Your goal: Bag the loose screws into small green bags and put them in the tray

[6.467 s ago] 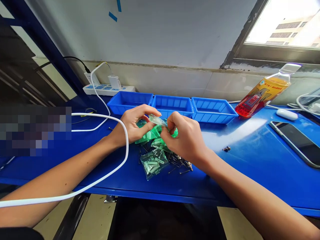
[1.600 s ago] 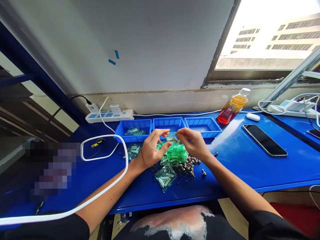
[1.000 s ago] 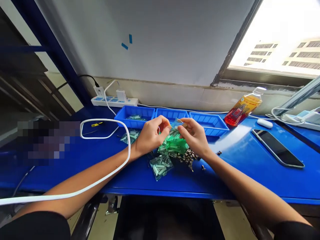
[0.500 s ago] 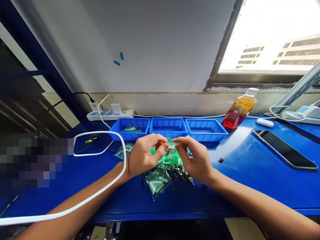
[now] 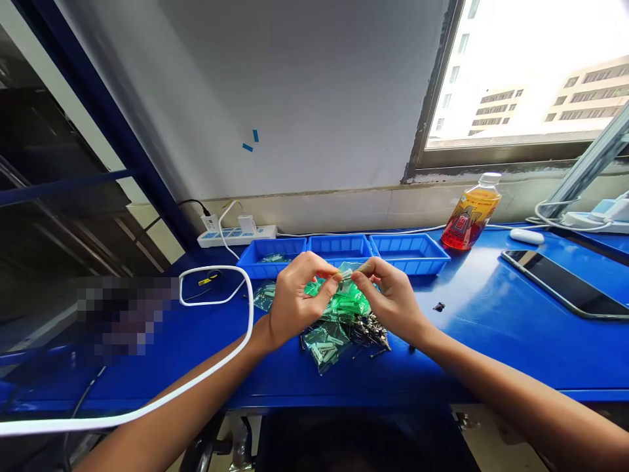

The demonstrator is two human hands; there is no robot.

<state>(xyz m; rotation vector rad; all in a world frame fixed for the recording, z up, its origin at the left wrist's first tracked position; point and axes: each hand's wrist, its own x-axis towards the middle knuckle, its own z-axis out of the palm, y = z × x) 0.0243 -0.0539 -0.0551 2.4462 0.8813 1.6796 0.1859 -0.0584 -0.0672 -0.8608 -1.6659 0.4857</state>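
1. Plastic bag (image 5: pixel 347 270) is pinched by the fingers of the left hand (image 5: pixel 303 294) and right hand (image 5: pixel 390 295), over green bags (image 5: pixel 348 303).
2. By an uneven tug, it could be torn — and emptied among the screws (image 5: pixel 372 333).

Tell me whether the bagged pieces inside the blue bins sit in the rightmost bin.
No, the bagged pieces lie in the leftmost blue bin.

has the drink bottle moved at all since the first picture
No: the drink bottle still stands by the right end of the rightmost blue bin, as before; the camera's view shifted instead.
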